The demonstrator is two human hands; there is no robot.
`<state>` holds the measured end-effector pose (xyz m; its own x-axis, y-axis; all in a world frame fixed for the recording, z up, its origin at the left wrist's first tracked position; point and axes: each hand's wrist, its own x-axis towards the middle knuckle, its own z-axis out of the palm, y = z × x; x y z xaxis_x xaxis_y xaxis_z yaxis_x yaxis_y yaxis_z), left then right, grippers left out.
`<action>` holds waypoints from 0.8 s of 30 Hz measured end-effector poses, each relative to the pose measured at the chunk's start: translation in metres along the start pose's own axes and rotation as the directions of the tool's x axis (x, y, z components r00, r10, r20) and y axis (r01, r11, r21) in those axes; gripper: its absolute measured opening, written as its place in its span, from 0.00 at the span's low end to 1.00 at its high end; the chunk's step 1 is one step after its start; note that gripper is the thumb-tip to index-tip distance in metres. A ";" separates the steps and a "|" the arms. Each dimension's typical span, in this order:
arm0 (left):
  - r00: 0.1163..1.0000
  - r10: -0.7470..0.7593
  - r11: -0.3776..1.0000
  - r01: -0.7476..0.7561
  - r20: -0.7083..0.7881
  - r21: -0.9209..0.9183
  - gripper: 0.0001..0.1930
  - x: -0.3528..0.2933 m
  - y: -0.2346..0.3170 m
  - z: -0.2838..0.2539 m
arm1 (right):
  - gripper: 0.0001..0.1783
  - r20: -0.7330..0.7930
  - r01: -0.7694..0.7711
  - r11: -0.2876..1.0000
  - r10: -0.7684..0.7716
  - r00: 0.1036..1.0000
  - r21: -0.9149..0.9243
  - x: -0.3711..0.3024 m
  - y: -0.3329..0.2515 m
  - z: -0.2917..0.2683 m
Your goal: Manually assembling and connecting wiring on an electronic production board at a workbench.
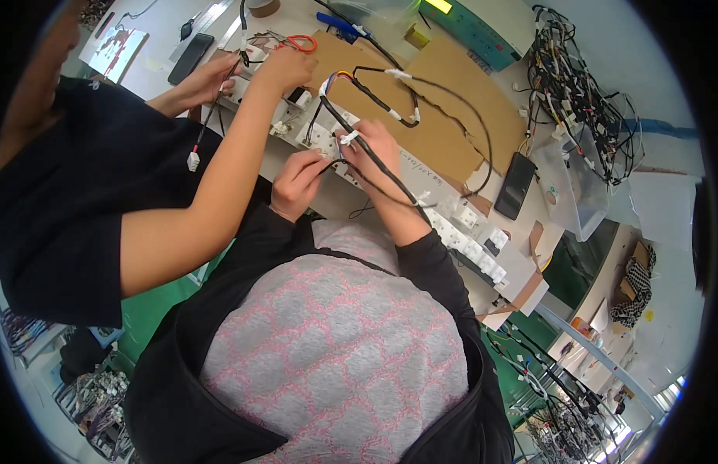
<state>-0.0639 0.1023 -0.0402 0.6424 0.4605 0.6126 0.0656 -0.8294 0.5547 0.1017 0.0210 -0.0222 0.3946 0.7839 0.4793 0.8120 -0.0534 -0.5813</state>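
A black wire harness [378,165] with white ties runs diagonally over the work board. My left hand [296,185] is closed in a pinch on a thin black cable [359,172] that branches from it. Close by, my right hand [374,148] curls behind the harness, beside the white connector blocks [322,139] on the board; its fingertips are partly hidden, so what it grips does not show. On the left, a co-worker's hands [285,69] handle another dark cable [218,104] with a white plug [193,161] hanging from it.
Red-handled scissors [302,43] lie beyond the co-worker's hands. Brown cardboard [452,100] covers the table behind the board. A phone [515,185] lies at right, near a clear plastic bin [579,185] and a heap of harnesses [564,85]. More white fixtures [471,247] line the board's right end.
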 end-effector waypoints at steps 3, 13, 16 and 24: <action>0.988 0.150 0.988 -0.149 0.043 -0.032 0.17 0.004 -0.011 -0.004 | 0.10 0.046 -0.067 0.989 0.061 0.997 0.129 -0.001 0.012 0.002; 0.989 0.123 0.990 -0.127 0.079 0.054 0.18 0.016 -0.001 0.000 | 0.06 0.067 -0.310 0.931 0.302 0.951 0.192 0.010 0.002 -0.004; 0.989 0.064 0.996 -0.072 0.135 0.054 0.15 0.026 -0.001 -0.004 | 0.11 0.149 -0.455 0.857 0.430 0.890 0.244 0.021 0.011 -0.004; 0.947 0.066 0.995 -0.085 0.315 0.048 0.14 0.052 0.002 -0.006 | 0.28 0.063 -0.454 0.889 0.450 0.891 0.064 0.007 0.033 0.013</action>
<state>-0.0348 0.1259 -0.0040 0.8528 0.2819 0.4396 0.0474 -0.8801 0.4724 0.1255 0.0329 -0.0463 0.6901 0.7131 0.1235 0.5147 -0.3637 -0.7764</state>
